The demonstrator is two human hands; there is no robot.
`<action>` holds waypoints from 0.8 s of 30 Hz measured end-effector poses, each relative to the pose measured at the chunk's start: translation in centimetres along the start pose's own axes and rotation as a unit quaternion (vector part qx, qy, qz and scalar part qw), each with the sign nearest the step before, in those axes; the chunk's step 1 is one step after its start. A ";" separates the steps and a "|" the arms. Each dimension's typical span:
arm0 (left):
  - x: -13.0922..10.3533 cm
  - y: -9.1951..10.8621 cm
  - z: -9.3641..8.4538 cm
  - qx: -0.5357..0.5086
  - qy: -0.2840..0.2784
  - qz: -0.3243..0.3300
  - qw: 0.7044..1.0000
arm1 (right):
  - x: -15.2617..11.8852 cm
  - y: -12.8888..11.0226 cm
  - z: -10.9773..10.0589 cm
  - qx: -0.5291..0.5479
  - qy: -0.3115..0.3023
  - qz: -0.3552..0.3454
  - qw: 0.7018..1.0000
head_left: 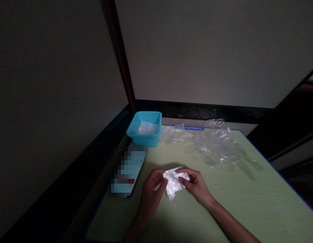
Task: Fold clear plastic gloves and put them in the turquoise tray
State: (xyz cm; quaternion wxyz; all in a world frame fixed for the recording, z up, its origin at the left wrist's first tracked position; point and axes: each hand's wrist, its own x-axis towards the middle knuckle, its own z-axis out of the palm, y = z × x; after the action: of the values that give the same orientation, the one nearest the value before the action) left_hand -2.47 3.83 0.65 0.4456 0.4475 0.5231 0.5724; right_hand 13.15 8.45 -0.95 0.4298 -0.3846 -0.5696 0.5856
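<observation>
Between my two hands is a crinkled piece of thin, shiny plastic film [174, 185], held over the table with a loose corner hanging toward me. My left hand [153, 189] pinches its left edge between thumb and fingers. On the other side, my right hand [195, 185] grips the upper right part, thumb and index finger pressed on the film. Whether the film is a folded glove or a bag, I cannot tell. Clear, thin plastic pieces [217, 146], some with glove-like finger shapes, lie loosely spread beyond my right hand.
A turquoise plastic basket [146, 140] with whitish film inside stands at the back left of the pale green table [237, 202]. Left of my hands lies a phone [132, 168], its screen blurred out. More clear film [175, 135] lies beside the basket. Walls [197, 50] close off the back and left.
</observation>
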 end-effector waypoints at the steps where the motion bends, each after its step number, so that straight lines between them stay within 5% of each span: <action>1: 0.0 0.0 -0.1 0.018 -0.015 0.010 1.000 | 0.0 -0.1 0.0 -0.001 -0.002 0.002 1.000; 8: -0.1 0.0 0.1 0.094 -0.040 0.060 0.993 | -0.3 -0.5 0.3 -0.006 -0.033 -0.006 0.999; 15: 0.2 0.2 0.8 0.157 -0.026 0.119 0.980 | -0.6 -0.6 -0.2 -0.041 0.021 -0.041 0.998; 19: 2.3 2.1 0.0 0.326 0.033 0.213 0.920 | -0.1 -0.4 -1.5 -0.057 0.066 -0.034 0.996; 24: 6.9 3.9 -1.2 0.513 0.014 0.260 0.818 | 1.3 -1.8 -3.3 -0.137 0.058 -0.030 0.988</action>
State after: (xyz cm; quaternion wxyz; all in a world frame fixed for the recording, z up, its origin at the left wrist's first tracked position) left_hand -5.19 10.14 4.77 -0.0210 0.7227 0.6115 0.3214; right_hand 15.96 10.80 0.69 0.4225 -0.4563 -0.6298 0.4655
